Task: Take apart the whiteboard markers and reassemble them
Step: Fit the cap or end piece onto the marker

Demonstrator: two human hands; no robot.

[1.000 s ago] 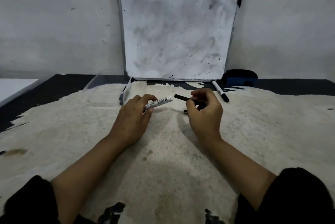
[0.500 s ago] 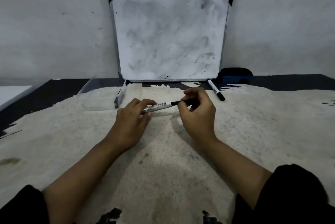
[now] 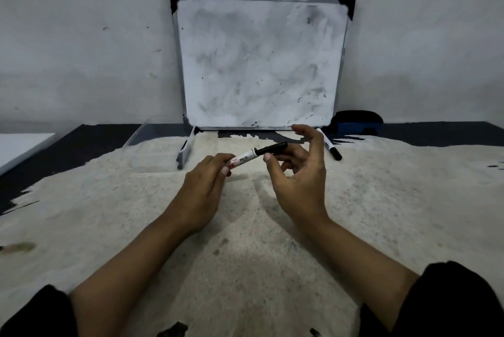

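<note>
My left hand [image 3: 204, 186] grips the white barrel of a whiteboard marker [image 3: 246, 158] labelled in red and black. The marker's black end piece [image 3: 272, 148] sits on the barrel and points up to the right. My right hand [image 3: 297, 173] hovers at that black end with its fingers spread. Its thumb is just under the piece, the middle fingers are behind it, and the index finger is raised. I see no firm grip by the right hand. A second capped marker [image 3: 329, 148] lies on the table to the right, partly hidden behind my right hand.
A smudged whiteboard [image 3: 259, 64] leans on the wall at the back. A blue and black eraser [image 3: 354, 125] lies at its right foot. A clear plastic tray [image 3: 161, 145] stands at the left. A worn pale mat [image 3: 245, 241] covers the dark table.
My right hand brought the black piece onto the barrel held by my left hand, then opened its fingers. The joined marker now tilts up to the right.
</note>
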